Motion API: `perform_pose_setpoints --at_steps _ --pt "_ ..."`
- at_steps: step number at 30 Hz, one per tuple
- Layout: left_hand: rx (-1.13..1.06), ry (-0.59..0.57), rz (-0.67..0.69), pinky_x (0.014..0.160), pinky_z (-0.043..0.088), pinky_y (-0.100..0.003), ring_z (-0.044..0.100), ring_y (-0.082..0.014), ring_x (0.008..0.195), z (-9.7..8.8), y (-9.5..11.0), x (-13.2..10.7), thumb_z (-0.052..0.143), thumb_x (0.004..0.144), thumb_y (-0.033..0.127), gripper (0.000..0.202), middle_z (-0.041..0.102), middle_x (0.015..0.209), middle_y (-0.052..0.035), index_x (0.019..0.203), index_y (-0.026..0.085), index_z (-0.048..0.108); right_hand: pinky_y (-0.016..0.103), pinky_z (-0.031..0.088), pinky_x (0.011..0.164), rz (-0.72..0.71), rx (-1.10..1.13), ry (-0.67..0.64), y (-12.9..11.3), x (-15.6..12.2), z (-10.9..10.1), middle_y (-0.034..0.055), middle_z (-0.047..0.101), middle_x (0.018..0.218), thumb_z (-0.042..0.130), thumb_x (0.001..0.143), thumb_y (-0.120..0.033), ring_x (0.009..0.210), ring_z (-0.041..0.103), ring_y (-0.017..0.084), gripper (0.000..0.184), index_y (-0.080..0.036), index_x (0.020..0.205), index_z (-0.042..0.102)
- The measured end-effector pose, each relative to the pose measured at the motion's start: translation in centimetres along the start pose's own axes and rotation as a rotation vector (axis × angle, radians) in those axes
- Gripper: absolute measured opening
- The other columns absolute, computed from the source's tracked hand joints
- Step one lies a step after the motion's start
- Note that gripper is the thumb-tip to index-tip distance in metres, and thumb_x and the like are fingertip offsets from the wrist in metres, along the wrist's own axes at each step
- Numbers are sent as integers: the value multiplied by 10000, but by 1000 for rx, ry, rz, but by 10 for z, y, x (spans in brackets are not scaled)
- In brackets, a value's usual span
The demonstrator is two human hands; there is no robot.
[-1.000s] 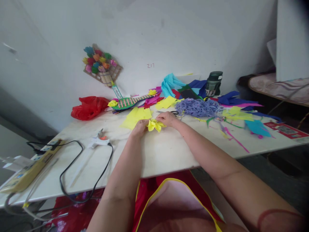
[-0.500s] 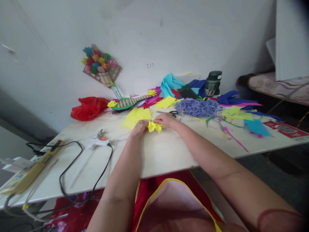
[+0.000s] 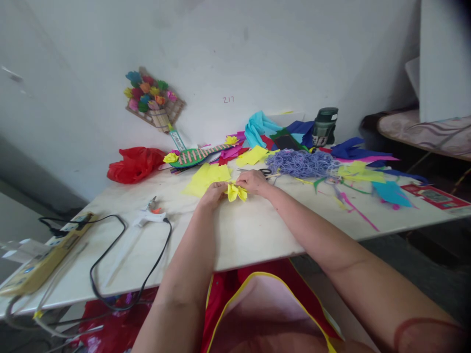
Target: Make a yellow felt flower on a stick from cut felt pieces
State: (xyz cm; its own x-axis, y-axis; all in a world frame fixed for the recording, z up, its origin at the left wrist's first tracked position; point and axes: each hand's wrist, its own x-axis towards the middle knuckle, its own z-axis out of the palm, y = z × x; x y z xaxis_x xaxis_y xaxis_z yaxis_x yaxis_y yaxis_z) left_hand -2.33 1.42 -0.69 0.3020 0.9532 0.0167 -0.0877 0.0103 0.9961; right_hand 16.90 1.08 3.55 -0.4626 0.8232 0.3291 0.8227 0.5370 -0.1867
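Right, you're mid-build on the yellow paper flower [image 3: 236, 192], which sits near the middle of the table [image 3: 250, 235]. Your left hand [image 3: 212, 192] pinches its left edge, fingers curled shut on the paper; your right hand [image 3: 253, 181] grips the far-right side the same way. Petals are already folded and bunched, so shaping looks mostly done. I can't tell whether the base is fastened. Spare yellow sheets [image 3: 208, 177] lie just beyond it, scissors [image 3: 262, 171] beside your right hand, and the glue gun [image 3: 150, 215] is untouched well to the left. Judging by that, fixing is probably what's left.
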Motion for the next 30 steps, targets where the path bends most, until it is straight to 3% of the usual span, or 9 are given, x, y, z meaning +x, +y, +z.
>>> perform_pose_setpoints --at_steps 8,19,30 --pt "-35 36 -8 703 524 -315 714 -240 776 1 1 1 909 541 376 325 750 737 -96 657 139 720 279 429 762 20 0 11 -1 0 1 65 812 1120 618 959 -275 1032 718 201 230 -214 1019 831" --pt "-22 82 -37 619 482 -273 645 -163 625 3 4 -2 929 573 422 375 716 675 -63 693 136 718 273 420 742 39 33 33 3 3 5 58 816 1072 653 930 -284 999 717 199 189 -220 965 827" --pt "-8 134 -33 594 482 -238 605 -120 581 6 3 -1 985 461 474 477 678 626 -17 669 153 701 264 428 749 51 68 39 8 4 8 48 816 1063 660 923 -283 996 715 193 177 -230 962 825"
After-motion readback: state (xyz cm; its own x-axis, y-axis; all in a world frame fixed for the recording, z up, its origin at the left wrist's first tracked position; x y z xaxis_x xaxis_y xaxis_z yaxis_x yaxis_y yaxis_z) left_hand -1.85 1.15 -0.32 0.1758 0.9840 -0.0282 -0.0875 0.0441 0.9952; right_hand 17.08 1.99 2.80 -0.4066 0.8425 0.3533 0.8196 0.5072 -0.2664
